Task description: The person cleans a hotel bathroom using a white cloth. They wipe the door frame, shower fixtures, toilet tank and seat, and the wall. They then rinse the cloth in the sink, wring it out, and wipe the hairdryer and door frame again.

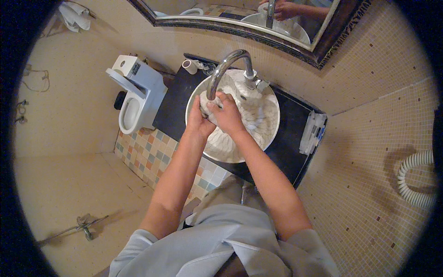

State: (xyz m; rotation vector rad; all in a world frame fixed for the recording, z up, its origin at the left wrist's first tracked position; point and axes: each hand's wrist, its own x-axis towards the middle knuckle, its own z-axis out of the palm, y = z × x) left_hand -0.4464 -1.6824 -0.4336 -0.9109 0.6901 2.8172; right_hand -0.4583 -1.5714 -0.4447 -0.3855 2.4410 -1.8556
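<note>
Before me stands a round, light vessel sink [221,149] with a textured inside. Over its left part, my left hand [200,121] supports a pale rounded object [208,104] from the left and below. My right hand [228,116] grips the same object from the right, its fingers over the top. What the object is, I cannot tell; the hands hide much of it. The curved chrome faucet spout [225,65] ends directly above it and covers part of it. Whether water runs is not plain.
The sink stands on a black countertop [290,121]. A paper roll [190,66] lies at its back left, a clear plastic container [312,133] at the right edge. A toilet [133,107] is left of the counter, and a framed mirror [242,29] hangs behind the faucet.
</note>
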